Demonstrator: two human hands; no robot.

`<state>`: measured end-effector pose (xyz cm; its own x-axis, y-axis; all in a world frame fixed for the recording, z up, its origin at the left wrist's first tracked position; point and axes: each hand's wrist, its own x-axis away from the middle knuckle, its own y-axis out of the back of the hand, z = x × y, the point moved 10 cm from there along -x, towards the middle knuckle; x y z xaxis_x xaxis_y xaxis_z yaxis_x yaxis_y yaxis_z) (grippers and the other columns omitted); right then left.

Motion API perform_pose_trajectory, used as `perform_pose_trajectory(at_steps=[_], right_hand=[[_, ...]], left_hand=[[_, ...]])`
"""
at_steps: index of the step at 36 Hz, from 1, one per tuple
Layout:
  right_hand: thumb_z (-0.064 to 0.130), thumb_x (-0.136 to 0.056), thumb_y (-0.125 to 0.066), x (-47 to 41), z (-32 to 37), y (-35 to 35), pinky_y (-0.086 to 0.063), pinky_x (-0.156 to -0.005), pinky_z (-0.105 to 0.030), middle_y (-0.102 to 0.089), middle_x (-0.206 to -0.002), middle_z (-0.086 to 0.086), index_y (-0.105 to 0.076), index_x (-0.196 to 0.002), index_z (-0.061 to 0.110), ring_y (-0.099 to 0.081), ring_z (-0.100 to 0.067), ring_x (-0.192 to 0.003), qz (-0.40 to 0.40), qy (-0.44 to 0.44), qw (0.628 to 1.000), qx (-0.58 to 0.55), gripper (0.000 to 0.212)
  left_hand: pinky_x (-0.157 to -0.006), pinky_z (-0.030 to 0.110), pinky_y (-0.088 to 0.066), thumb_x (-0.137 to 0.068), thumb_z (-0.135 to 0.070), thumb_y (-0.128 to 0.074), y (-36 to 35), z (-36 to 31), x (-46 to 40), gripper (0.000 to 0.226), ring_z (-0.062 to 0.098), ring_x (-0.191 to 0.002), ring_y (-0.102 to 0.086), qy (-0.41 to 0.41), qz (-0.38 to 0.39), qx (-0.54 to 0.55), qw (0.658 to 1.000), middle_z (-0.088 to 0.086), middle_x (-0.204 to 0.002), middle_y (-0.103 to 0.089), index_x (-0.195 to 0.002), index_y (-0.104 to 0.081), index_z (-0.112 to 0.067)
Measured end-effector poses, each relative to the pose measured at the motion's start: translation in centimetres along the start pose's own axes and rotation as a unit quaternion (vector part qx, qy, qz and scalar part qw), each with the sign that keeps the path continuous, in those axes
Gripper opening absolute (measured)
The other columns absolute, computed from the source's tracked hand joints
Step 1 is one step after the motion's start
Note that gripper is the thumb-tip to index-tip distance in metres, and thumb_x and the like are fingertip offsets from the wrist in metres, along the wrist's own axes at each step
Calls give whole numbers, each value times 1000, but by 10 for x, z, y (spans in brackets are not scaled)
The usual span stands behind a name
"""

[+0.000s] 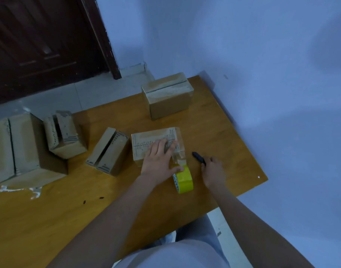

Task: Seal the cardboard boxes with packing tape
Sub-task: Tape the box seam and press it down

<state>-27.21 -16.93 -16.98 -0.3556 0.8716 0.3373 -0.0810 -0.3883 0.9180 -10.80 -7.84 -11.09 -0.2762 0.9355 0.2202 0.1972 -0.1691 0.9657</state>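
Observation:
A small cardboard box (146,141) lies in the middle of the wooden table (49,209). My left hand (158,157) rests flat on its top with fingers spread, thumb touching the yellow tape roll (184,179). A clear strip of tape (178,154) runs from the roll up over the box's right edge. My right hand (213,172) grips a black cutter (198,158) just right of the box. A taped box (166,94) stands at the back. Two boxes with open seams (64,132) (108,150) sit to the left.
A larger box (18,149) stands at the table's left edge, with scraps of torn tape (20,190) in front of it. A blue wall borders the table on the right. A dark door (40,45) lies beyond the far left.

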Motion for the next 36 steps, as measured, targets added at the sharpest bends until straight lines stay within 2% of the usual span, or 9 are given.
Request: perform_pose_trajectory(at_steps=[3,5,10,14,18,24,27,32,36], right_hand=[[23,-93,-49,4,9,9,-35,-102,-41,-34,-138,-10,-47,-129,12,-32,-30,-127,-54,11,997,-61,38],[17,-91,-55,9,23,11,-30,-105,-35,-37,-130,-8,-53,-125,9,-34,-28,-126,-46,49,974,-214,35],[11,-93,-53,26,58,-7,-36,-100,-30,-48,-113,-3,-65,-101,14,-48,-13,-113,128,48,860,-492,15],[16,-90,-60,26,62,-15,-44,-74,-26,-62,-90,-5,-66,-88,13,-59,-14,-84,159,1,829,-537,7],[15,-91,-58,30,59,-17,-49,-78,-31,-65,-95,-8,-68,-90,14,-62,-16,-86,161,7,834,-528,10],[10,-90,-60,33,59,-13,-49,-73,-16,-66,-102,-8,-67,-101,5,-62,-10,-88,144,11,838,-527,14],[11,-89,-62,35,58,-8,-47,-74,-14,-65,-98,-1,-68,-90,14,-60,-10,-90,132,4,847,-515,7],[14,-85,-67,41,49,-9,-48,-91,-35,-63,-111,3,-69,-77,26,-59,-16,-102,129,-1,862,-490,15],[11,-85,-67,42,29,-2,-49,-88,-32,-64,-104,3,-70,-82,18,-60,-13,-96,83,-25,851,-518,9]], left_hand=[[-117,42,-1,-82,-76,-37,-1,0,-1,94,28,-143,-1,1,1,5,1000,6,-153,-7,-151,7,-30],[-117,42,-1,-82,-76,-36,-1,0,0,94,28,-143,-1,0,1,8,1000,7,-153,-7,-151,6,-30],[-117,41,-2,-84,-73,-36,2,0,0,91,28,-143,-4,2,-7,2,1000,7,-152,-9,-151,7,-29],[-116,41,-9,-91,-66,-30,5,1,1,78,28,-139,-10,2,-11,23,1000,5,-150,-12,-152,4,-31],[-103,35,-27,-94,-60,-28,17,6,-2,61,20,-125,-26,22,-64,89,994,0,-139,-29,-150,-20,-37],[-73,41,-49,-78,-45,-72,26,6,-5,46,23,-95,-44,24,-184,105,977,5,-106,-57,-120,-66,-27],[-67,38,-51,-76,-46,-71,30,5,-4,44,22,-87,-43,8,-216,67,974,6,-99,-59,-115,-69,-25],[-69,40,-51,-87,-49,-40,25,5,-7,49,26,-83,-44,-21,-221,20,975,9,-98,-60,-116,-68,-21],[-66,41,-51,-83,-46,-63,26,3,-7,44,27,-82,-41,-52,-241,-6,969,10,-96,-58,-116,-67,-18]])
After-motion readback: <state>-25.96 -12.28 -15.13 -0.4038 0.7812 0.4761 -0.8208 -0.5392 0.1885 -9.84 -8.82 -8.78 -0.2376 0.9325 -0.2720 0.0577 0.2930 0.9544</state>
